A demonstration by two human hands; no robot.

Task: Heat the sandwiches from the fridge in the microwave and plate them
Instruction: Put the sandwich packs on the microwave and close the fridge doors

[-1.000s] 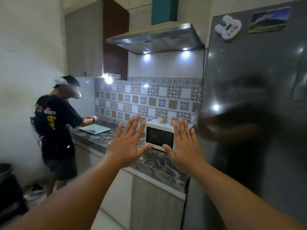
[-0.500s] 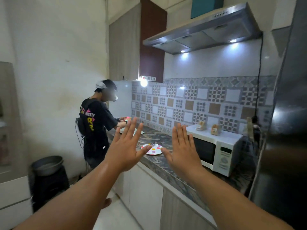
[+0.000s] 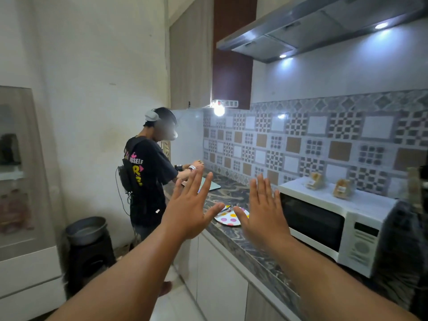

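Both my hands are raised in front of me, palms forward and fingers spread, holding nothing. My left hand (image 3: pixel 191 208) is at centre and my right hand (image 3: pixel 262 210) is just right of it. A white microwave (image 3: pixel 333 224) with its door closed stands on the marbled counter (image 3: pixel 234 193) at right. A polka-dot plate (image 3: pixel 228 218) lies on the counter left of the microwave, partly behind my hands. The fridge edge (image 3: pixel 419 228) is a dark blur at the far right. No sandwiches are visible.
Another person (image 3: pixel 148 174) in a black T-shirt works at the far end of the counter by a light cutting board (image 3: pixel 214 185). Two small bagged items (image 3: pixel 328 185) sit on the microwave. A grey basin (image 3: pixel 86 229) rests on a black stool at left. A white cabinet (image 3: pixel 23 205) fills the left edge.
My view has swung left, away from the fridge door, bringing the counter, plate and microwave into fuller view. My hands stay raised and spread.
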